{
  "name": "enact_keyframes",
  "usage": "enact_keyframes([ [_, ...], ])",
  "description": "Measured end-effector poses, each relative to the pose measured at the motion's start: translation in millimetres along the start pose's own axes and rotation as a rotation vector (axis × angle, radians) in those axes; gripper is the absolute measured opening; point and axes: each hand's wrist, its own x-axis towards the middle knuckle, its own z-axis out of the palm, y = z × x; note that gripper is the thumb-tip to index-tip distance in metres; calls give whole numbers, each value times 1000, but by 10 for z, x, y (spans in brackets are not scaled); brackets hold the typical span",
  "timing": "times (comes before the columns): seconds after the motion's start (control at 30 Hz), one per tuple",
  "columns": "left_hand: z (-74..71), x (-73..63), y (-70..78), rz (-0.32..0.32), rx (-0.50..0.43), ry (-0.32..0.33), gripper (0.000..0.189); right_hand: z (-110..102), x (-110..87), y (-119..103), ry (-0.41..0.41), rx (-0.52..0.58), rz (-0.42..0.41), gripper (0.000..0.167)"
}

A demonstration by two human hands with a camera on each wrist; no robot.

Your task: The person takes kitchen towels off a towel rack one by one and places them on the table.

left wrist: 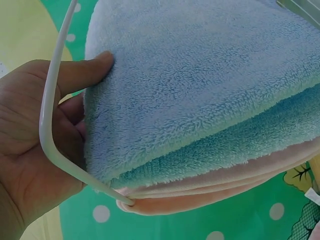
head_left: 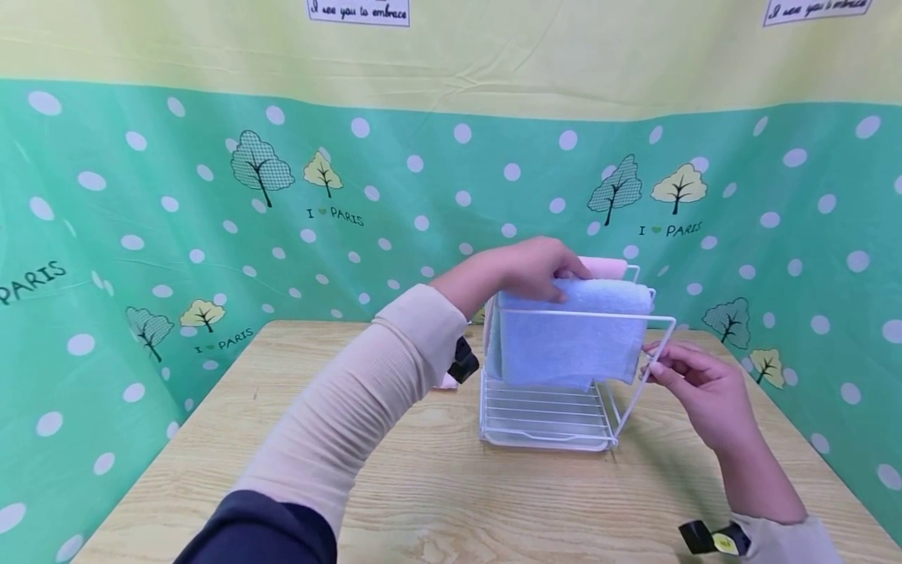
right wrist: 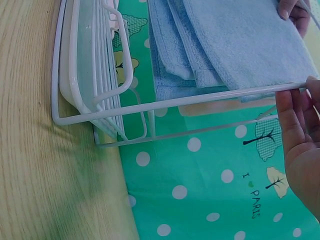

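Note:
A light blue towel (head_left: 574, 337) hangs folded over a white wire rack (head_left: 550, 435). From above, my left hand (head_left: 539, 268) grips the towel's top edge. In the left wrist view, the left thumb (left wrist: 87, 72) lies on the towel's fluffy face while the other fingers go behind it. At the rack's right side, my right hand (head_left: 708, 392) pinches the slanted side bar (right wrist: 200, 100) close to the towel's lower corner. Behind the blue towel, a greenish-blue layer and a peach cloth (left wrist: 200, 200) show, and a pink cloth (head_left: 602, 268) hangs farther back.
The rack has a shallow tray under its wires and stands on a wooden table (head_left: 423, 486). A bit of pink material (head_left: 447, 382) lies to its left, partly behind the left wrist. A green dotted curtain (head_left: 423, 204) hangs behind and at both sides.

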Motion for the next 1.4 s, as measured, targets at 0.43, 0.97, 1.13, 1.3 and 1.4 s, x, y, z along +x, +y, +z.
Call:
enact_keyframes([
  [0.43,9,0,-24,5,-68,89,38,17,-9,9,10,13,2,19],
  [0.97,-24,-20,-64,-3,-173,170,33,2,1,28,16,13,7,19],
  [1.13,-73,-38,-66,8,-193,201,31,8,4,23,16,4,6,19],
  [1.3,-124,-65,-55,1,-183,224,30,12,3,22,17,-4,6,19],
  [1.4,-149,-80,-55,-9,-165,242,28,13,2,22,13,-1,2,20],
])
